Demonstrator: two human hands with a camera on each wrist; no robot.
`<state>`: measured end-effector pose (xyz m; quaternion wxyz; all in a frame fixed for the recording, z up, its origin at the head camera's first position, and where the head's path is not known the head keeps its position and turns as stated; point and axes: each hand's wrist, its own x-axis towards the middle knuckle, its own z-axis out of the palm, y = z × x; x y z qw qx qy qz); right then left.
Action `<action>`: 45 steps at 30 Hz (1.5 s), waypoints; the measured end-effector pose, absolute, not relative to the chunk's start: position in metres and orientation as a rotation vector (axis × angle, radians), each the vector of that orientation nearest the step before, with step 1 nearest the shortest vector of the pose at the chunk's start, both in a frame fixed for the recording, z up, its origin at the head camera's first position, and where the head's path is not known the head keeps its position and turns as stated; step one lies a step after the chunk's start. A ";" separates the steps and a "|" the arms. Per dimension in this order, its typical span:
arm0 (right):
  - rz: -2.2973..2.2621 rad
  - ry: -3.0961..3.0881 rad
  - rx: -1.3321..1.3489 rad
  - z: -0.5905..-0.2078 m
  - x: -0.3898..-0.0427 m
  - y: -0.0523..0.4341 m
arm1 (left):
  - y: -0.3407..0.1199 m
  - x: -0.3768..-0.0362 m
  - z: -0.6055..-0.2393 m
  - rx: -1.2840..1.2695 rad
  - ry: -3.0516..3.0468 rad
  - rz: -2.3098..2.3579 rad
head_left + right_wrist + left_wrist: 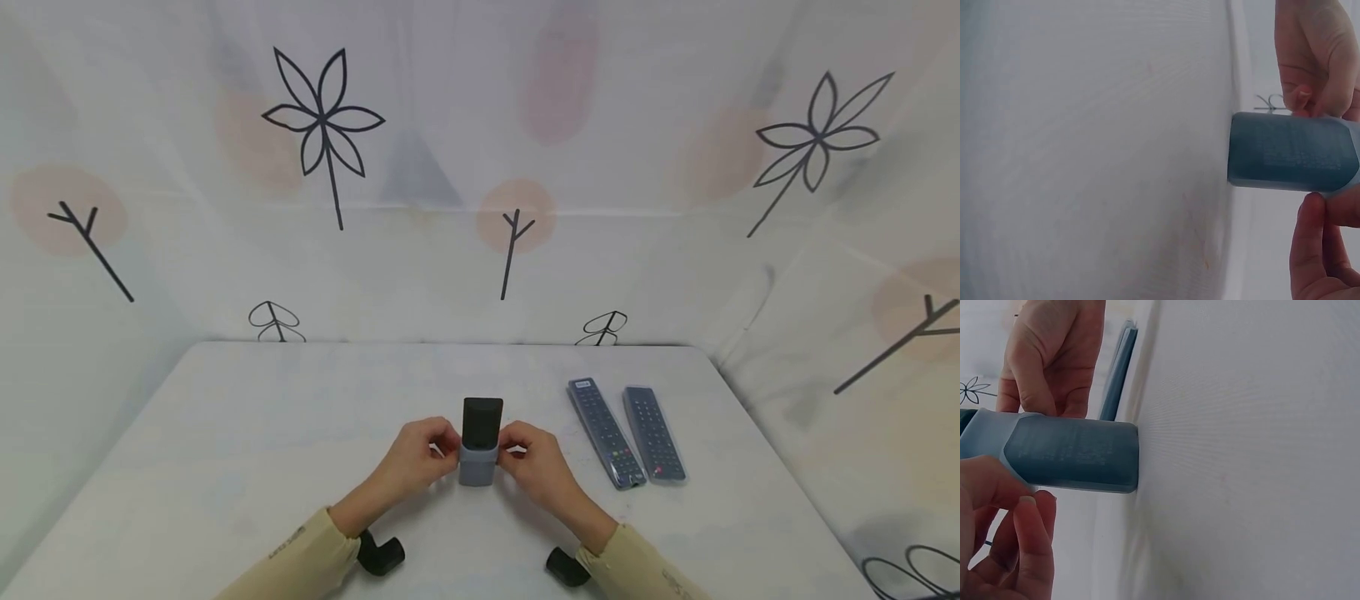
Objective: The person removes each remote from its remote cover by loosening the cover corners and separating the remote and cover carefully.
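Observation:
A small two-tone block (477, 468) stands upright on the table, blue-grey below with a black panel (481, 423) on top. Its kind is not clear. In the left wrist view the block (1075, 453) shows faint printed text on its dark lower face and a lighter band above. My left hand (422, 454) holds its left side with thumb and curled fingers. From the other side my right hand (536, 458) grips it the same way. Fingertips of both hands meet the block at the light band, as the right wrist view of the block (1294, 151) also shows.
Two dark remote controls in clear covers, a longer one (606, 433) and a shorter one (655, 433), lie side by side right of my hands. A white table (225, 417) ends at a patterned cloth backdrop (450, 275). Black pieces (382, 557) sit at both sleeves.

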<state>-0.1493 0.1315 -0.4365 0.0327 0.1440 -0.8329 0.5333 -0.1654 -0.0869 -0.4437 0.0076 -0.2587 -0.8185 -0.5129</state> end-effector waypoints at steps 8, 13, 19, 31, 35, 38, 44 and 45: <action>1.600 -2.629 0.483 -0.442 -0.152 0.132 | -0.086 -0.167 -0.449 -0.777 -2.590 -1.652; 1.594 -2.666 0.479 -0.443 -0.154 0.132 | -0.086 -0.167 -0.449 -0.765 -2.616 -1.656; 1.571 -2.678 0.505 -0.443 -0.154 0.133 | -0.086 -0.167 -0.452 -0.765 -2.628 -1.654; 1.527 -2.803 0.556 -0.441 -0.161 0.134 | -0.085 -0.168 -0.453 -0.743 -2.687 -1.603; 1.530 -2.865 0.526 -0.440 -0.163 0.134 | -0.085 -0.168 -0.452 -0.760 -2.708 -1.576; 1.536 -2.895 0.514 -0.439 -0.163 0.134 | -0.085 -0.169 -0.453 -0.771 -2.727 -1.558; 1.565 -2.911 0.501 -0.440 -0.164 0.134 | -0.084 -0.169 -0.454 -0.774 -2.747 -1.522; 1.566 -2.912 0.502 -0.440 -0.164 0.134 | -0.084 -0.169 -0.454 -0.771 -2.746 -1.518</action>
